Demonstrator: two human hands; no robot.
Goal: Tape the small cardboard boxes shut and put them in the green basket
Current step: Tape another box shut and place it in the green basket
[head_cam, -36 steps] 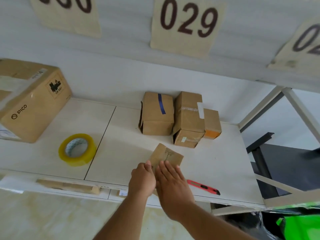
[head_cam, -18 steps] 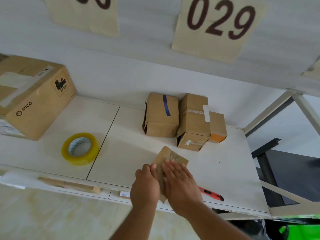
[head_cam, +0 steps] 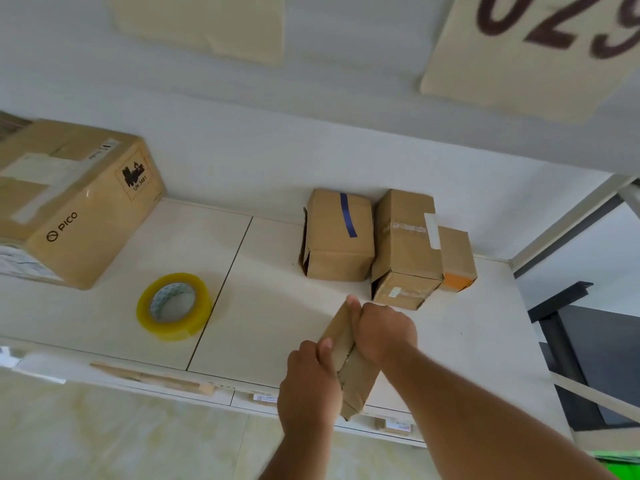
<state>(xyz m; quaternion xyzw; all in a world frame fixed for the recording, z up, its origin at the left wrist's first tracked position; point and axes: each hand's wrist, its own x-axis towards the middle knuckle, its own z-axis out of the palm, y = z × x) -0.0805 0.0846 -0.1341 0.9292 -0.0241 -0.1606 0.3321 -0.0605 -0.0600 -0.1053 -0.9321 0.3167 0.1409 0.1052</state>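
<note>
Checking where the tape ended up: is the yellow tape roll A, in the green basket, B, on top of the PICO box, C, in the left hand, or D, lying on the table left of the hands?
D: the tape roll lies flat on the table, left of both hands, which hold a small box.

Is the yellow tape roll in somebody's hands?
No, the tape roll lies alone on the table, while both hands grip a small box.
</note>
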